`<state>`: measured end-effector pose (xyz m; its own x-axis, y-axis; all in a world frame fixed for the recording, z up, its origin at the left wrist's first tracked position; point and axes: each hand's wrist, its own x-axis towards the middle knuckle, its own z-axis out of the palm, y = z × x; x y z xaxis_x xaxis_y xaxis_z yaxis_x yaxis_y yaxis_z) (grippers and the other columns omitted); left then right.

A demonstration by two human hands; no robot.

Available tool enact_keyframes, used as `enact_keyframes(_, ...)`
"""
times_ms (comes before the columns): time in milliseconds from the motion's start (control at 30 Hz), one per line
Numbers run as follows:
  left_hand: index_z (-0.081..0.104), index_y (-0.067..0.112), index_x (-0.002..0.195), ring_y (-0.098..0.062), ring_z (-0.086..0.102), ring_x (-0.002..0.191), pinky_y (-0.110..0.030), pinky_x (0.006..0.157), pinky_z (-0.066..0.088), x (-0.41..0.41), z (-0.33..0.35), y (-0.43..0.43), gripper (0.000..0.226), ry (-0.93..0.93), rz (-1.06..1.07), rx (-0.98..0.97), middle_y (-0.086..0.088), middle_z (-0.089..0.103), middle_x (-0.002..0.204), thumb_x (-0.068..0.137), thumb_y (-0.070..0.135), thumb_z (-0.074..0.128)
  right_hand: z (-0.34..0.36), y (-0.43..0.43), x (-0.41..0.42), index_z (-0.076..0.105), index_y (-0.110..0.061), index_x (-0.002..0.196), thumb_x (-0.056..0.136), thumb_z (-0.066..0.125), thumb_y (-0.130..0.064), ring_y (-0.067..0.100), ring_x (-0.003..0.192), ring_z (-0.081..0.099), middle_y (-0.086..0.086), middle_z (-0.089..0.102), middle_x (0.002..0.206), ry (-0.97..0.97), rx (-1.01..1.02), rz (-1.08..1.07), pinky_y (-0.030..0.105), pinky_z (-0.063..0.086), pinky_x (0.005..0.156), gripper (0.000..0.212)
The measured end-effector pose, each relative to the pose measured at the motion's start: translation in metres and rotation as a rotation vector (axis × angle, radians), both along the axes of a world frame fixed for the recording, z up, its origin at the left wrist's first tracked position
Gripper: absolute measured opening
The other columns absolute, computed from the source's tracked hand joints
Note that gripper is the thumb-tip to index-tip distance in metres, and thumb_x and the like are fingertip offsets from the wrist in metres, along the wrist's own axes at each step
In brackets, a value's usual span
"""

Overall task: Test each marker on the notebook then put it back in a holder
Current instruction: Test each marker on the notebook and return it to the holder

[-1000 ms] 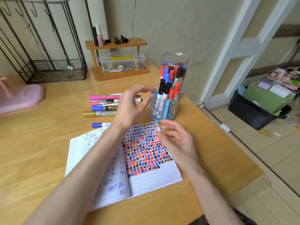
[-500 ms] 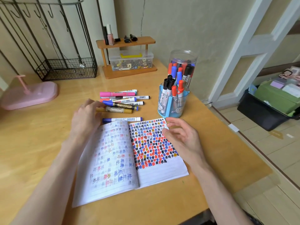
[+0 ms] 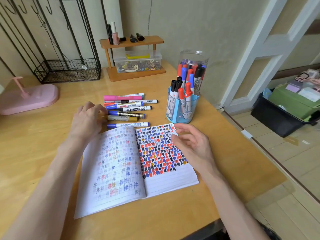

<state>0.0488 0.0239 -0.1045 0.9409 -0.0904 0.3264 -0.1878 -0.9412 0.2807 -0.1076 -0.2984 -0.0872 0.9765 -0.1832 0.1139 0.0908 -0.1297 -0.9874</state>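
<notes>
Left hand [image 3: 87,119] has crept onto the gold marker [image 3: 121,118]

left hand [image 3: 86,118] palm-down, right hand [image 3: 192,144] loosely curled

Notebook [image 3: 166,181]: white ruled pages, the right one packed with red, blue, black and gold hash marks. At its 12 o'clock lie a pink marker [image 3: 121,97] and a gold one [image 3: 122,118]; at 1 o'clock, a light-blue holder [image 3: 181,115].

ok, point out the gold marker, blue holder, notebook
gold marker [image 3: 123,118], head view, mid barrel
blue holder [image 3: 187,116], head view, front wall
notebook [image 3: 166,182], head view, blank lower right page
</notes>
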Motion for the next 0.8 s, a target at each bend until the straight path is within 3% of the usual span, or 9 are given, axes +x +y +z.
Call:
enact_keyframes(167,0.067,0.022,0.104,-0.043,0.064,0.094,-0.05,0.08,0.051,-0.006,0.003,0.005,0.032,-0.033,-0.071,0.026,-0.007,0.073,0.101,0.08,0.007,0.082,-0.001,0.0,0.001,0.073,-0.023,0.12,0.091,0.08,-0.017,0.013,0.095,0.073,0.002,0.072,0.113,0.001,-0.006,-0.001,0.028,0.06,0.085,0.03)
enact_keyframes(267,0.071,0.018,0.107,-0.04,0.065,0.099,-0.046,0.079,0.04,-0.017,0.012,0.004,0.021,-0.074,-0.069,-0.011,-0.004,0.074,0.102,0.088,0.009,0.076,-0.001,0.0,0.002,0.074,-0.022,0.117,0.091,0.08,-0.016,0.015,0.095,0.073,0.001,0.073,0.109,0.0,-0.012,-0.005,0.031,0.06,0.085,0.027)
enact_keyframes(367,0.069,0.018,0.107,-0.037,0.065,0.1,-0.042,0.079,0.041,-0.028,0.023,-0.001,0.016,-0.032,-0.132,-0.163,0.001,0.068,0.096,0.094,0.009,0.072,-0.002,0.0,0.002,0.076,-0.021,0.113,0.091,0.08,-0.016,0.019,0.093,0.072,0.0,0.075,0.1,-0.017,-0.033,0.003,0.034,0.059,0.083,0.023)
enact_keyframes(467,0.06,0.031,0.102,-0.028,0.067,0.092,-0.036,0.073,0.047,-0.051,0.033,-0.025,0.02,0.089,-0.29,-0.418,0.001,0.07,0.093,0.099,0.013,0.069,-0.001,0.001,0.001,0.078,-0.023,0.109,0.092,0.081,-0.025,0.016,0.087,0.069,0.0,0.075,0.093,-0.04,-0.066,0.013,0.025,0.055,0.073,0.017)
enact_keyframes(533,0.058,0.027,0.106,-0.024,0.066,0.086,-0.036,0.072,0.049,-0.075,0.036,-0.051,0.009,0.109,-0.421,-0.503,0.003,0.07,0.095,0.102,0.023,0.064,0.0,0.002,-0.001,0.078,-0.024,0.11,0.091,0.08,-0.033,0.011,0.081,0.064,0.003,0.075,0.091,-0.043,-0.07,0.03,0.021,0.05,0.069,0.02)
enact_keyframes(667,0.06,0.024,0.112,-0.012,0.065,0.086,-0.028,0.072,0.047,-0.117,0.031,-0.096,0.017,0.116,-0.513,-0.565,0.014,0.07,0.1,0.098,0.023,0.07,0.0,0.006,-0.003,0.079,-0.026,0.105,0.088,0.077,-0.045,0.03,0.078,0.064,0.009,0.074,0.085,-0.068,-0.055,0.086,0.045,0.049,0.068,0.026)
enact_keyframes(700,0.061,0.026,0.112,-0.009,0.067,0.091,-0.027,0.075,0.048,-0.122,0.029,-0.103,0.022,0.123,-0.51,-0.561,0.016,0.071,0.101,0.095,0.024,0.074,0.002,0.006,-0.004,0.08,-0.022,0.102,0.089,0.076,-0.044,0.03,0.075,0.065,0.007,0.074,0.08,-0.068,-0.012,0.089,0.045,0.051,0.068,0.027)
enact_keyframes(800,0.067,0.028,0.113,-0.002,0.069,0.1,-0.025,0.086,0.052,-0.129,0.022,-0.112,0.03,0.143,-0.493,-0.552,0.018,0.074,0.101,0.087,0.032,0.083,0.007,0.005,-0.006,0.078,-0.004,0.089,0.094,0.071,-0.036,0.013,0.062,0.06,0.002,0.07,0.068,-0.053,0.056,0.077,0.025,0.047,0.06,0.033)
